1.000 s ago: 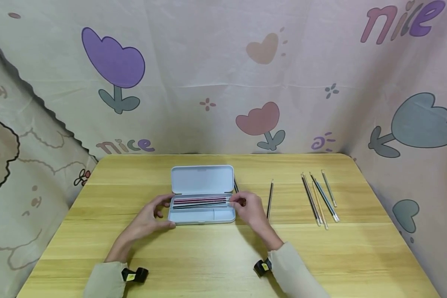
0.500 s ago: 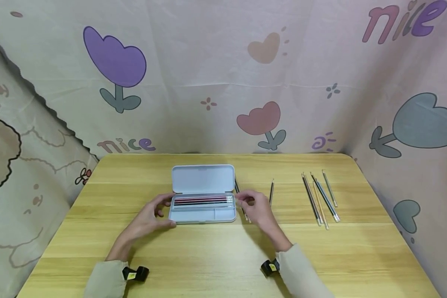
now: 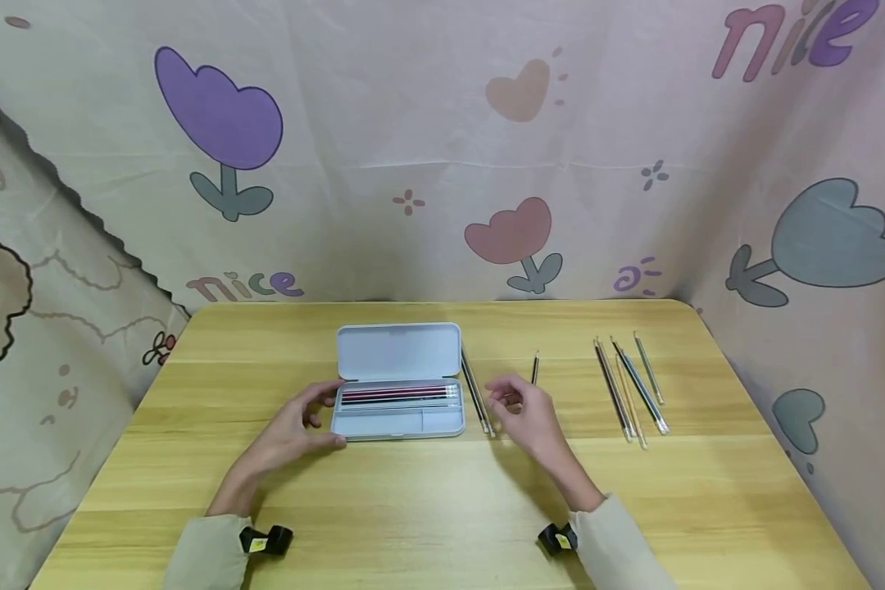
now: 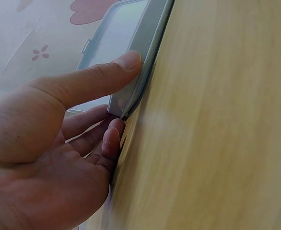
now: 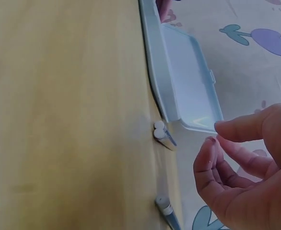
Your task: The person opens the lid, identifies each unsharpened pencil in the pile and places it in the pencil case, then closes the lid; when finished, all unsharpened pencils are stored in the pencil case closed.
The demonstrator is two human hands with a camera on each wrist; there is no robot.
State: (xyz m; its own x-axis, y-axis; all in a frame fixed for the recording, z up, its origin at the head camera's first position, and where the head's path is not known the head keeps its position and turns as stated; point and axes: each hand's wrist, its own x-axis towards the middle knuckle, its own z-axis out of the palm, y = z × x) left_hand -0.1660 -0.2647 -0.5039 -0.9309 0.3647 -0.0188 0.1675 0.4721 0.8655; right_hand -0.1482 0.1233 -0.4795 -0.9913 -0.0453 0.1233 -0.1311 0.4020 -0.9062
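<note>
A light blue pencil case (image 3: 379,424) lies with its lid (image 3: 398,351) up; red and black pencils (image 3: 398,395) fill its rear compartment. The left hand (image 3: 288,434) grips the case's left end, its thumb on the front corner; the left wrist view shows that thumb against the case wall (image 4: 123,91). Dark pencils (image 3: 476,393) lie against the case's right side. Just right of them hovers the right hand (image 3: 527,414), holding nothing, fingers loosely bent. The right wrist view has its thumb and fingertips slightly apart, beyond two white pencil ends (image 5: 159,130). A single pencil (image 3: 535,369) is partly hidden behind this hand.
Several pencils (image 3: 623,401) lie spread at the right of the wooden table (image 3: 406,508), including black, blue and natural wood ones. Patterned cloth (image 3: 383,98) hangs behind the table and at both sides.
The right hand has moved from the case's right end to the right, away from the case, uncovering the dark pencils beside it. The left hand has kept its grip.
</note>
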